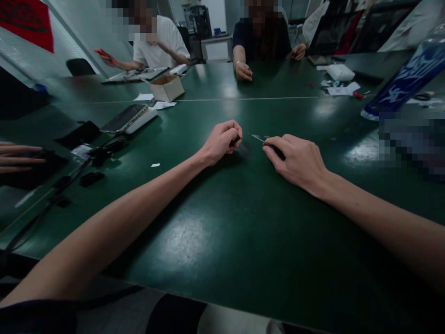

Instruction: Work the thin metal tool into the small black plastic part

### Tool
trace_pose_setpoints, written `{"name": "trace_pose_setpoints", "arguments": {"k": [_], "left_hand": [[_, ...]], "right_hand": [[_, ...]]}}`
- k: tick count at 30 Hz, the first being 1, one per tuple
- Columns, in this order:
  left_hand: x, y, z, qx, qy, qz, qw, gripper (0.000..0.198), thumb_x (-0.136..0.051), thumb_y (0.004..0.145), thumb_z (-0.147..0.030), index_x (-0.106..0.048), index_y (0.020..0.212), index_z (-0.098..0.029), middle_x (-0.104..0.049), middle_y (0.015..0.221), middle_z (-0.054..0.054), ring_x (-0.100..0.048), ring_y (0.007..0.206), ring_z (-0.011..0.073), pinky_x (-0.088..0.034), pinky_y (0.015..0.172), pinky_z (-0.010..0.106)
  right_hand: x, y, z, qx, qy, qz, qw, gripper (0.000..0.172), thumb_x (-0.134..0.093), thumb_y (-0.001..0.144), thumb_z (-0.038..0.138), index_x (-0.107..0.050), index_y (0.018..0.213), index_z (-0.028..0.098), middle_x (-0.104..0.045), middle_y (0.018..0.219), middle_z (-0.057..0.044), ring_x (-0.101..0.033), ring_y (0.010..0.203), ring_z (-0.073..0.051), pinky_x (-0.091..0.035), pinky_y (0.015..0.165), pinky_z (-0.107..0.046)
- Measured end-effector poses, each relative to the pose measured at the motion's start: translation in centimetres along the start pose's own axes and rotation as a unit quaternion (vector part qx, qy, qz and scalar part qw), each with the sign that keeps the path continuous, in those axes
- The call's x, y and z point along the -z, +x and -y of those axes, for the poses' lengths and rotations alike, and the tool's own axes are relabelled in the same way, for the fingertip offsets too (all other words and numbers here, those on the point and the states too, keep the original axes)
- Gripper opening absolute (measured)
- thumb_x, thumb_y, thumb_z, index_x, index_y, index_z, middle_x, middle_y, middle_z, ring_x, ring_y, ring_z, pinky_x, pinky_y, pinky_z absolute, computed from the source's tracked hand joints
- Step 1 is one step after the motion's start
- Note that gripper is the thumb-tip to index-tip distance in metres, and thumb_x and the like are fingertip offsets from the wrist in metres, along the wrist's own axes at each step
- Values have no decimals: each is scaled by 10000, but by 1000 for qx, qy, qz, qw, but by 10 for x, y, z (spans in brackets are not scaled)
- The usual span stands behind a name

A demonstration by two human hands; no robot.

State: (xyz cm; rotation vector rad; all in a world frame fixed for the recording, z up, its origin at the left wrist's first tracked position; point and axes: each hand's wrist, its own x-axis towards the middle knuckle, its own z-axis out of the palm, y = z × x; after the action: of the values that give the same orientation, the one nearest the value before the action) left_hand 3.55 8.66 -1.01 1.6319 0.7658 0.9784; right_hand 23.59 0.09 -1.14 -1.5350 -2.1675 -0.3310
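My left hand (224,141) is closed above the middle of the green table (215,222), with a small dark object (237,138) showing between thumb and fingers; its kind I cannot make out. Across a short gap to the right, my right hand (297,157) grips a slim tool by its dark handle. The tool's thin, pointed metal tip (256,137) points left, toward my left hand, without touching it. Whether it is a small screwdriver, tweezers or a blade cannot be told. The rest of the handle is hidden in my palm.
A blue bottle (405,76) stands at the right. To the left lie a tablet-like device (125,118), black cables (104,150) and a paper scrap (155,165). An open cardboard box (167,88) is further back. Two people sit opposite; another person's hand (21,157) is at far left.
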Motion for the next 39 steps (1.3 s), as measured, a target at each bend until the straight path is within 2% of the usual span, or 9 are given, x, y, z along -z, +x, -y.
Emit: {"name": "trace_pose_setpoints", "arguments": {"k": [4, 19, 25, 30, 35, 39], "left_hand": [[-1, 1, 0, 8, -16, 5, 1000, 79, -432, 681, -146, -486, 738, -153, -416, 517, -46, -336, 380, 36, -233, 371, 138], [-4, 2, 2, -31, -39, 27, 998, 175, -424, 586, -103, -454, 745, -170, -390, 520, -57, -347, 394, 44, -259, 384, 145], [-3, 3, 2, -23, 11, 29, 999, 141, -393, 664, -185, -500, 748, -149, -498, 581, -3, -435, 445, 77, -313, 405, 184], [0, 2, 4, -48, 20, 52, 997, 173, -372, 693, -167, -539, 727, -135, -551, 623, 23, -490, 514, 97, -370, 464, 208], [0, 2, 4, -52, 6, 62, 997, 162, -417, 746, -147, -564, 810, -123, -575, 682, 15, -525, 568, 97, -420, 538, 218], [-1, -1, 1, -31, 0, 61, 998, 133, -479, 803, -164, -571, 886, -117, -602, 749, 17, -556, 606, 87, -446, 584, 212]], "right_hand": [[1, -1, 0, 10, 1, -1, 1000, 387, -327, 956, 405, -618, 1128, 219, -641, 932, -71, -556, 777, -189, -324, 607, -275], [3, -2, 2, 11, -4, -6, 1000, 382, -307, 971, 407, -608, 1132, 235, -622, 936, -58, -538, 756, -170, -276, 575, -264], [2, -2, 1, 42, 13, 4, 999, 386, -316, 966, 417, -614, 1134, 237, -629, 935, -57, -535, 735, -161, -284, 577, -258], [1, -3, -1, 52, 2, 19, 998, 398, -311, 961, 418, -642, 1087, 236, -634, 879, -51, -525, 687, -150, -266, 559, -258], [3, -2, -1, 54, -22, 36, 998, 395, -321, 951, 407, -658, 1060, 232, -636, 857, -49, -521, 673, -142, -259, 552, -260], [7, -1, 0, 41, -46, 44, 997, 381, -337, 940, 400, -659, 1052, 229, -633, 841, -49, -519, 663, -145, -264, 554, -264]]}}
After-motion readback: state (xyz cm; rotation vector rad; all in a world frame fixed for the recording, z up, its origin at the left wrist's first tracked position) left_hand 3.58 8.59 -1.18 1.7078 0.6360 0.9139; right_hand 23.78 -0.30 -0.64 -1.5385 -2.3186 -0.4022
